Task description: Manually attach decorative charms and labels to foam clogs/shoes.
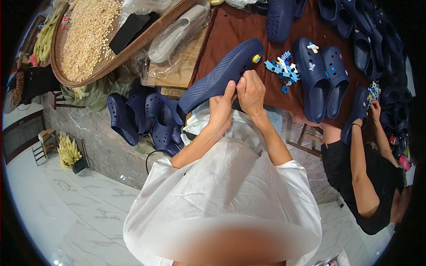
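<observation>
A navy blue clog (224, 73) is tilted on its side in front of me, ridged side wall toward me and toe to the upper right. My left hand (222, 108) grips its lower edge near the middle, thumb against the wall. Closer to the toe, my right hand (251, 92) is closed at the clog's edge, its fingertips partly hidden. A small yellow charm (256, 58) sticks out at the toe. Just right of my hands lies a pile of blue and white shoe charms (284, 71). Beside it rests a pair of navy clogs (312, 84) with charms on them.
A brown cloth (230, 26) covers the table. To the left are a woven tray (84, 82) of pale kernels, a bagged light clog (177, 37) and heaped navy clogs (122, 119). At right, a co-worker's arm (361, 173) reaches over another clog (355, 115).
</observation>
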Demonstrator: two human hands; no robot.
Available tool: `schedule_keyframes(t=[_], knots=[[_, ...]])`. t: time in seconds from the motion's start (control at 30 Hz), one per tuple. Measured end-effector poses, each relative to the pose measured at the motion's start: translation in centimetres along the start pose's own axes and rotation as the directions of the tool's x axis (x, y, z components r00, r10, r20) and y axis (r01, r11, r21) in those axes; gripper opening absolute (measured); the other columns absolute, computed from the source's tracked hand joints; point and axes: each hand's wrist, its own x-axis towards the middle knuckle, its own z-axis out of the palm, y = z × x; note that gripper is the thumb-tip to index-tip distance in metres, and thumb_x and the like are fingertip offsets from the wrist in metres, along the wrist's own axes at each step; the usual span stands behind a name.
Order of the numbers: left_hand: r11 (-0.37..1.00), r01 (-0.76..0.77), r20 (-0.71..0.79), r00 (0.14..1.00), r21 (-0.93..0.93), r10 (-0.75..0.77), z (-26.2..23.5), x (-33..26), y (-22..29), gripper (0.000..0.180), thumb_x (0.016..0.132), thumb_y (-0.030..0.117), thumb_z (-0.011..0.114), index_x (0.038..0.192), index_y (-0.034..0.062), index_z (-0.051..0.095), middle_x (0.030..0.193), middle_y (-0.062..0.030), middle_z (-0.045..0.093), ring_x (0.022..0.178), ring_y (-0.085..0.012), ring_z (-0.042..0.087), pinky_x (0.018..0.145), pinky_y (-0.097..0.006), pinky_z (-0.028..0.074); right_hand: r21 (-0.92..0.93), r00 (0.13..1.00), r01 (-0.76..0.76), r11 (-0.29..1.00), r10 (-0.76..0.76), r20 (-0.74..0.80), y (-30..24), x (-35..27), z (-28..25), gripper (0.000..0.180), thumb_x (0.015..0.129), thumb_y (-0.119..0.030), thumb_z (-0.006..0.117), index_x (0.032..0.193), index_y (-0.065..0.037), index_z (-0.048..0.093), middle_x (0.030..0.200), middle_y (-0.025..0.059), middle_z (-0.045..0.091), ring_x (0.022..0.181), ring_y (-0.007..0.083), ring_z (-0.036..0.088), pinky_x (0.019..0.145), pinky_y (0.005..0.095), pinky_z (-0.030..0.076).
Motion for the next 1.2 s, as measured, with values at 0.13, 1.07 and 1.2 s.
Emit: schedule_keyframes(t=[0.13,1.07,1.2], knots=[[0.993,0.094,-0.032,0.995,-0.073,-0.097,0.2,-0.2,0.2,0.027,0.098,0.017,0.063,0.122,0.0048,0.058,0.116,-0.0019,0.061,0.106,-0.0126,0.059,0.093,-0.033,0.05,0.033,1.0,-0.002,0.999,0.003,-0.018,0.5,-0.4,0.6,0.02,0.093,-0.016,0.048,0.079,-0.002,0.044,0.076,0.0189,0.045,0.07,0.0401,0.05,0.063,0.0497,0.042],[0.877,0.222,-0.034,0.965,-0.425,-0.261,-0.8,1.4,3.6,0.025,0.094,0.015,0.067,0.114,0.0037,0.059,0.114,-0.0083,0.063,0.105,-0.0188,0.061,0.093,-0.034,0.052,-0.309,0.953,-0.28,0.909,0.226,-0.201,7.9,2.2,-7.2,0.017,0.1,-0.013,0.05,0.106,-0.002,0.06,0.102,0.0184,0.061,0.09,0.0374,0.061,0.076,0.0455,0.049],[0.836,0.245,-0.037,0.953,-0.491,-0.301,-1.1,1.5,3.4,0.021,0.093,0.009,0.066,0.111,0.0027,0.058,0.112,-0.0087,0.063,0.102,-0.0197,0.062,0.091,-0.034,0.052,-0.06,0.972,-0.211,0.976,0.204,-0.113,5.3,3.6,-5.7,0.02,0.095,-0.018,0.06,0.108,-0.003,0.062,0.099,0.0158,0.061,0.09,0.0314,0.062,0.078,0.0415,0.049]])
